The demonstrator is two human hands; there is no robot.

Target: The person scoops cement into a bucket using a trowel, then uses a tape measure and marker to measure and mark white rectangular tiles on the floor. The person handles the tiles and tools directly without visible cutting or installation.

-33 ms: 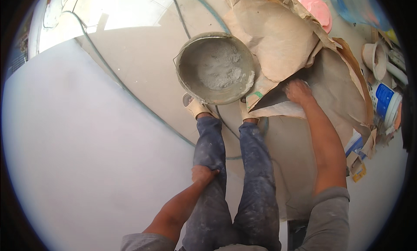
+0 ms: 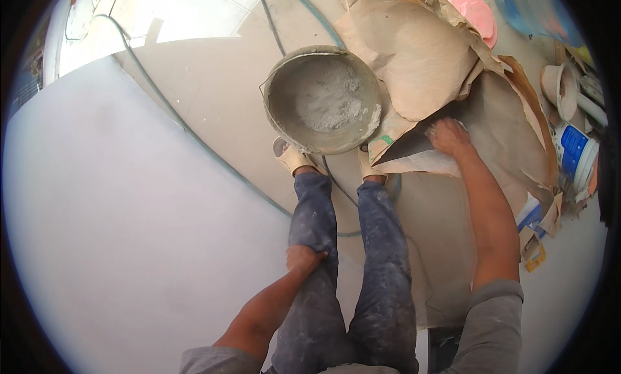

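Observation:
A round, grey-crusted bucket [image 2: 278,125] with a wire handle stands in front of my feet. Pale grey powder [image 2: 330,102] with lumps lies inside it. Right of it a large brown paper bag [image 2: 414,57] is torn open, its dark mouth facing me. My right hand [image 2: 449,138] reaches into that mouth, fingers curled; something pale shows at the knuckles, too small to name. My left hand [image 2: 303,259] leans on my left knee, thumb apart from the fingers, whose tips are hidden. My trousers [image 2: 381,245] are dusted with powder.
A green hose [image 2: 184,125] curves across the floor on the left, and a dark cable [image 2: 268,18] runs behind the bucket. At right are a blue-and-white tub [image 2: 579,151], a white pot [image 2: 557,93] and scraps. A pink round item [image 2: 475,15] and a clear blue bottle [image 2: 537,12] lie beyond the bag.
My right hand has shifted very slightly to the right inside the bag. My left hand stays on the knee, and the bucket stands as before.

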